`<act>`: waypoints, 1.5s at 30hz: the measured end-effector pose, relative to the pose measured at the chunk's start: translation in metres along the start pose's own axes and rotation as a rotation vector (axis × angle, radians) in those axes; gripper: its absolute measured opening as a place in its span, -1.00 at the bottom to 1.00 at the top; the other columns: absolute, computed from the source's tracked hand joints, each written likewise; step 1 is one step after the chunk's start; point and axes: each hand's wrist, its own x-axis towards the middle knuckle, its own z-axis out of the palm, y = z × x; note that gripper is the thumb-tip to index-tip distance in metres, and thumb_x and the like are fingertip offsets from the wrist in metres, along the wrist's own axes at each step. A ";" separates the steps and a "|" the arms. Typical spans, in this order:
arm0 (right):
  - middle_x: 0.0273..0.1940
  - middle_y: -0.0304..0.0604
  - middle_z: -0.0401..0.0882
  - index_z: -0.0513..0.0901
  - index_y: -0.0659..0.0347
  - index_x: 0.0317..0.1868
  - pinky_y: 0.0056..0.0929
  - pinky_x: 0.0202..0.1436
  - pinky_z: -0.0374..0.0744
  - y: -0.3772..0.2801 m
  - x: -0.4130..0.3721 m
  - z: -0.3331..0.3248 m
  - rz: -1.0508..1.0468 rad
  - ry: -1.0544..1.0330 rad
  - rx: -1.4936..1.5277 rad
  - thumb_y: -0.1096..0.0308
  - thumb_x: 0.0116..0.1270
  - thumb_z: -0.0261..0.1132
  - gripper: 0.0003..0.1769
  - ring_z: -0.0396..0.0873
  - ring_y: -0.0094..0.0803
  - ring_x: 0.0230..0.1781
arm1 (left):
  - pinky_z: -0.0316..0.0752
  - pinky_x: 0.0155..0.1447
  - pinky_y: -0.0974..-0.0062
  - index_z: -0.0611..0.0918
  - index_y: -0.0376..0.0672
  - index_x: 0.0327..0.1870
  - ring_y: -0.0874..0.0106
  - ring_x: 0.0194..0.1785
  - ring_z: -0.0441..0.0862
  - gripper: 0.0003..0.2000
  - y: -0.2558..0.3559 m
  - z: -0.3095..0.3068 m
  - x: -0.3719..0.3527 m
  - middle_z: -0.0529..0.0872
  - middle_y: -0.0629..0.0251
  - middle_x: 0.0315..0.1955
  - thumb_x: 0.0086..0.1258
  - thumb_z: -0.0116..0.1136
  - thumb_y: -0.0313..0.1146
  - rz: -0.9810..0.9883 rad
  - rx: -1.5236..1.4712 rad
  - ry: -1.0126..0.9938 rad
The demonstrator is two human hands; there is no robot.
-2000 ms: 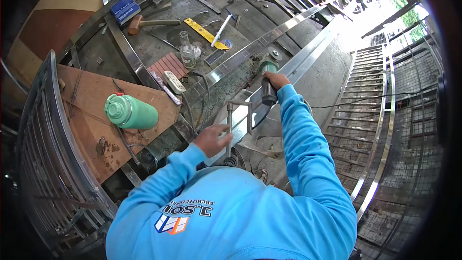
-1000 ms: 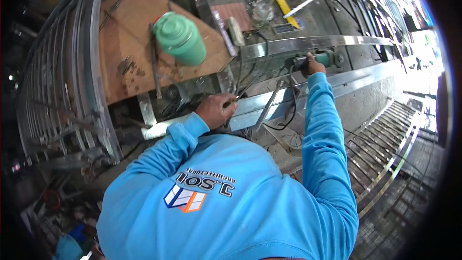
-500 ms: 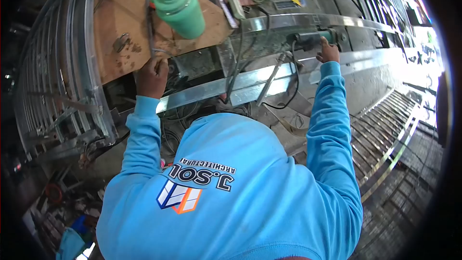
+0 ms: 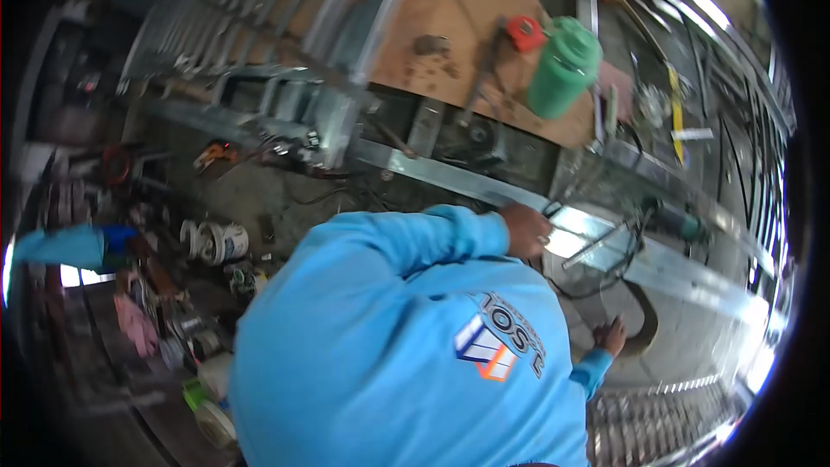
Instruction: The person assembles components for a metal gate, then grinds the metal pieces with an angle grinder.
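Note:
My left hand (image 4: 526, 231) is at the near edge of the shiny metal bar (image 4: 692, 272), its fingers curled; what they hold, if anything, is too small to make out. Lower right, my right hand (image 4: 610, 339) is off the bar with fingers apart and nothing visible in it, beside a curved brown strip (image 4: 641, 322). The dark green power tool (image 4: 676, 221) lies beyond the bar, its cord looping toward my hands. A green tumbler (image 4: 564, 69) and a red tape measure (image 4: 525, 33) are on the brown board (image 4: 411, 13), near a hammer-like tool (image 4: 486, 78).
A barred metal frame (image 4: 333, 22) rests at the upper left. Behind the tumbler is a yellow tool (image 4: 676, 112). White buckets (image 4: 225, 243) and an orange tool (image 4: 214, 154) are on the floor at left. A slatted metal grille (image 4: 661, 424) is lower right.
The view has swung left, shifting the scene rightward. My right hand has let go of the power tool and dropped toward me. My left hand has left the hammer-like tool and moved to the bar.

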 end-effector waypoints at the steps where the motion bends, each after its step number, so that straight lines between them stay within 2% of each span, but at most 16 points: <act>1: 0.07 0.17 0.61 0.44 0.22 0.35 -0.02 0.11 0.58 -0.002 -0.010 0.013 -0.050 -0.021 -0.004 0.14 0.21 0.34 -0.29 0.57 0.16 0.06 | 0.57 -0.08 -0.01 0.65 -0.17 -0.33 -0.07 -0.21 0.69 -0.73 0.007 0.007 0.011 0.73 -0.04 -0.37 0.32 0.17 -0.12 0.015 0.022 -0.015; 6: -0.04 0.25 0.66 0.51 0.24 0.28 -0.04 0.04 0.63 0.003 -0.047 0.100 -0.039 -0.231 0.149 0.02 0.32 0.35 -0.36 0.65 0.18 -0.07 | 0.62 -0.04 0.02 0.70 -0.15 -0.28 -0.02 -0.15 0.73 -0.72 0.046 0.063 0.064 0.76 0.06 -0.20 0.30 0.19 -0.11 0.137 0.224 -0.042; 7: -0.06 0.26 0.67 0.53 0.24 0.27 -0.04 0.03 0.64 0.014 -0.053 0.120 -0.109 -0.233 0.082 0.00 0.34 0.35 -0.37 0.66 0.18 -0.09 | 0.63 -0.04 0.01 0.71 -0.16 -0.25 0.00 -0.12 0.74 -0.71 0.045 0.085 0.076 0.76 0.07 -0.16 0.30 0.19 -0.10 0.172 0.267 0.002; 8: -0.09 0.28 0.68 0.54 0.25 0.25 -0.05 0.02 0.65 0.038 -0.063 0.157 -0.300 -0.156 -0.080 -0.02 0.37 0.35 -0.38 0.68 0.18 -0.12 | 0.64 -0.05 0.01 0.66 -0.25 -0.08 0.02 -0.04 0.73 -0.63 0.039 0.097 0.095 0.74 0.03 -0.09 0.33 0.18 -0.10 0.295 0.338 -0.197; 10: 0.03 0.34 0.64 0.55 0.12 0.28 -0.04 0.07 0.63 0.009 -0.072 0.111 0.319 -0.412 0.363 -0.07 0.36 0.32 -0.39 0.64 0.22 0.04 | 0.65 -0.09 0.01 0.58 -0.34 0.09 0.01 -0.07 0.75 -0.54 0.047 0.118 0.106 0.74 -0.06 -0.15 0.32 0.16 -0.13 0.078 0.415 -0.109; 11: 0.03 0.33 0.65 0.53 0.11 0.30 -0.06 0.07 0.63 -0.010 -0.086 0.092 0.358 -0.406 0.495 -0.05 0.37 0.32 -0.39 0.65 0.20 0.02 | 0.65 -0.10 0.02 0.54 -0.30 0.21 -0.01 -0.12 0.76 -0.50 0.064 0.089 0.099 0.74 -0.11 -0.17 0.27 0.14 -0.23 -0.037 0.315 -0.145; 13: -0.01 0.29 0.66 0.55 0.16 0.27 -0.08 -0.01 0.63 -0.015 -0.103 0.100 0.353 -0.350 0.544 -0.03 0.37 0.31 -0.41 0.66 0.15 -0.04 | 0.66 -0.07 0.02 0.62 -0.29 0.14 -0.02 -0.15 0.77 -0.55 0.052 0.106 0.110 0.76 -0.11 -0.20 0.24 0.14 -0.28 -0.101 0.249 -0.092; 15: -0.06 0.26 0.66 0.56 0.20 0.24 -0.10 -0.08 0.63 -0.018 -0.135 0.103 0.400 -0.297 0.565 -0.02 0.37 0.30 -0.42 0.67 0.10 -0.10 | 0.66 -0.01 0.05 0.77 -0.27 -0.17 0.01 -0.13 0.77 -0.68 0.033 0.123 0.117 0.79 -0.03 -0.24 0.18 0.20 -0.23 -0.234 0.100 -0.042; 18: -0.13 0.21 0.67 0.59 0.27 0.19 -0.12 -0.19 0.62 -0.028 -0.177 0.117 0.517 -0.227 0.619 0.00 0.37 0.28 -0.44 0.68 0.03 -0.19 | 0.64 0.01 0.00 0.53 -0.23 0.25 -0.01 -0.05 0.75 -0.53 0.035 0.105 0.120 0.77 -0.08 -0.12 0.36 0.13 -0.22 -0.194 0.200 -0.184; 26: -0.31 0.07 0.69 0.65 0.44 0.07 -0.19 -0.48 0.62 -0.048 -0.245 0.146 0.726 -0.156 0.698 0.05 0.38 0.24 -0.45 0.72 -0.15 -0.43 | 0.58 0.15 0.07 0.58 -0.30 0.05 -0.05 0.07 0.71 -0.53 0.049 0.069 0.121 0.72 -0.20 -0.02 0.29 0.22 -0.08 -0.392 0.056 -0.137; 32: -0.22 0.13 0.73 0.65 0.46 0.05 -0.15 -0.32 0.69 -0.073 -0.253 0.149 0.830 -0.148 0.714 0.00 0.38 0.26 -0.41 0.77 -0.11 -0.33 | 0.56 -0.05 0.15 0.59 -0.33 0.00 0.09 -0.17 0.72 -0.56 0.031 0.068 0.135 0.72 -0.12 -0.21 0.40 0.17 -0.06 -0.428 -0.386 -0.225; 36: -0.25 0.10 0.73 0.66 0.46 -0.03 -0.16 -0.36 0.69 -0.099 -0.224 0.081 0.935 -0.169 0.885 0.01 0.37 0.29 -0.45 0.76 -0.14 -0.43 | 0.56 -0.22 0.17 0.59 -0.38 -0.05 0.15 -0.38 0.69 -0.59 0.041 0.042 0.106 0.71 -0.04 -0.35 0.44 0.13 -0.11 -0.242 -0.275 -0.002; 39: -0.29 0.05 0.73 0.70 0.43 -0.11 -0.18 -0.41 0.68 -0.089 -0.207 0.094 0.949 -0.184 0.976 0.01 0.36 0.32 -0.48 0.75 -0.17 -0.46 | 0.54 -0.07 0.16 0.58 -0.41 -0.03 0.06 -0.19 0.71 -0.62 0.072 -0.009 0.078 0.70 -0.16 -0.23 0.44 0.17 -0.18 -0.414 -0.428 -0.085; 41: -0.29 0.02 0.72 0.68 0.42 -0.11 -0.19 -0.41 0.67 -0.085 -0.188 0.085 0.987 -0.207 1.106 0.02 0.37 0.33 -0.49 0.73 -0.18 -0.45 | 0.55 -0.13 0.05 0.56 -0.34 -0.06 -0.11 -0.22 0.69 -0.64 0.037 -0.003 0.063 0.70 -0.19 -0.24 0.43 0.15 -0.15 -0.128 -0.252 0.089; 44: -0.34 -0.06 0.66 0.63 0.39 -0.07 -0.24 -0.51 0.63 -0.092 -0.154 0.060 0.918 -0.194 1.142 0.08 0.43 0.32 -0.56 0.67 -0.25 -0.49 | 0.56 -0.19 0.07 0.56 -0.28 -0.06 -0.11 -0.28 0.70 -0.68 0.035 -0.026 0.042 0.70 -0.14 -0.34 0.42 0.19 -0.17 -0.160 -0.173 0.141; 45: -0.28 0.02 0.69 0.64 0.37 -0.06 -0.19 -0.33 0.62 -0.091 -0.143 0.061 0.880 -0.184 1.076 0.04 0.40 0.32 -0.53 0.68 -0.15 -0.36 | 0.57 -0.21 0.07 0.56 -0.27 -0.06 -0.10 -0.28 0.71 -0.69 0.037 -0.035 0.038 0.70 -0.12 -0.37 0.42 0.20 -0.19 -0.169 -0.157 0.151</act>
